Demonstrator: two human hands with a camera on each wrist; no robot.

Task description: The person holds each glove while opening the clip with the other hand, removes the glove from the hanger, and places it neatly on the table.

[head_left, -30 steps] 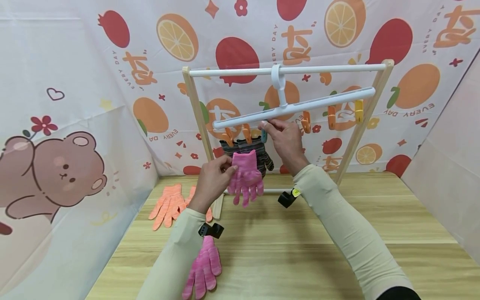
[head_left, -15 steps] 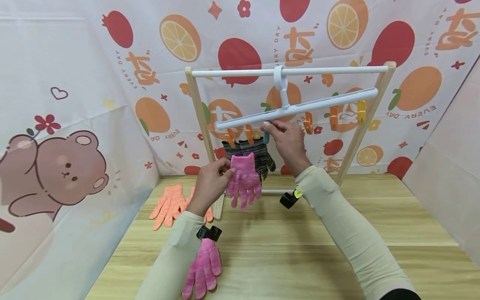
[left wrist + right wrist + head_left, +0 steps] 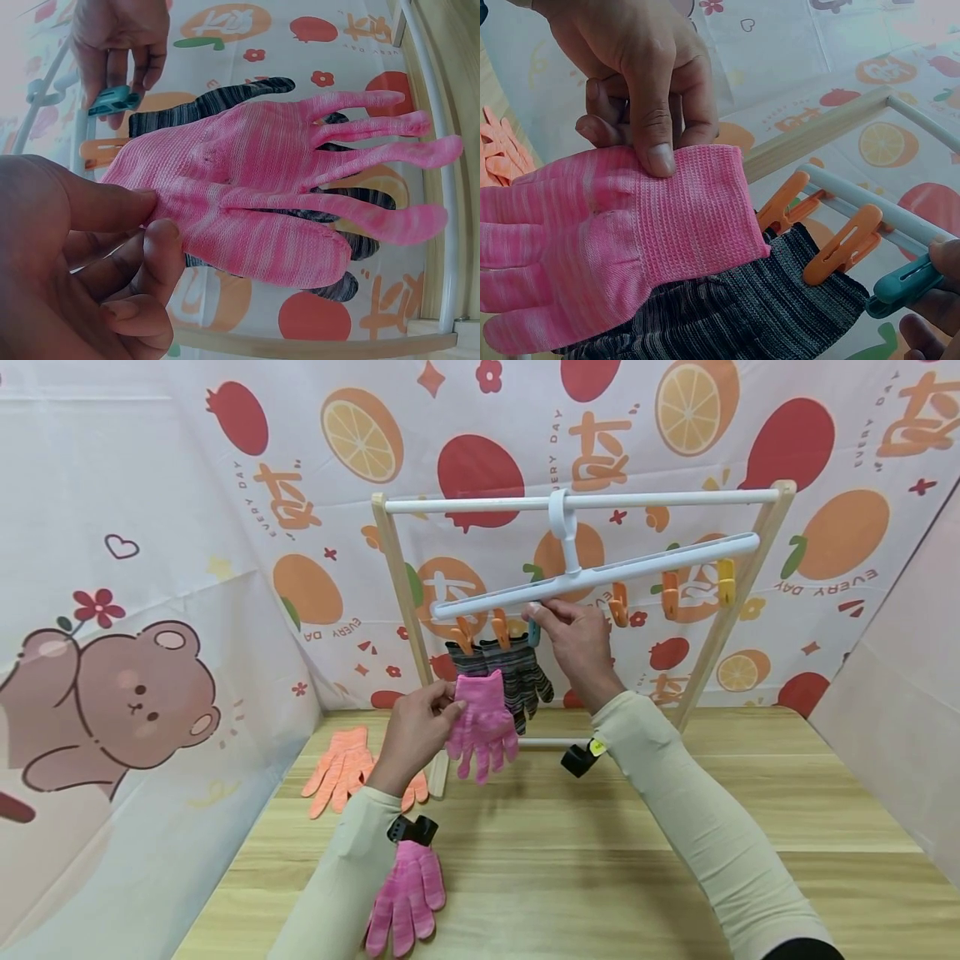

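Our left thumb and fingers pinch a pink knitted glove [image 3: 483, 722] at its cuff edge; our right hand [image 3: 576, 639] grips a teal plastic clothespin [image 3: 904, 286] beneath the tilted white plastic hanger [image 3: 645, 564]. The pink glove dangles before a black-and-grey striped knitted glove [image 3: 519, 672], below two orange plastic clothespins [image 3: 845, 244].

left hand [image 3: 418, 728]: drifted down-left | held pink glove [image 3: 483, 727]: lower, farther from teal clip [image 3: 533, 634] | striped glove [image 3: 519, 672]: more exposed
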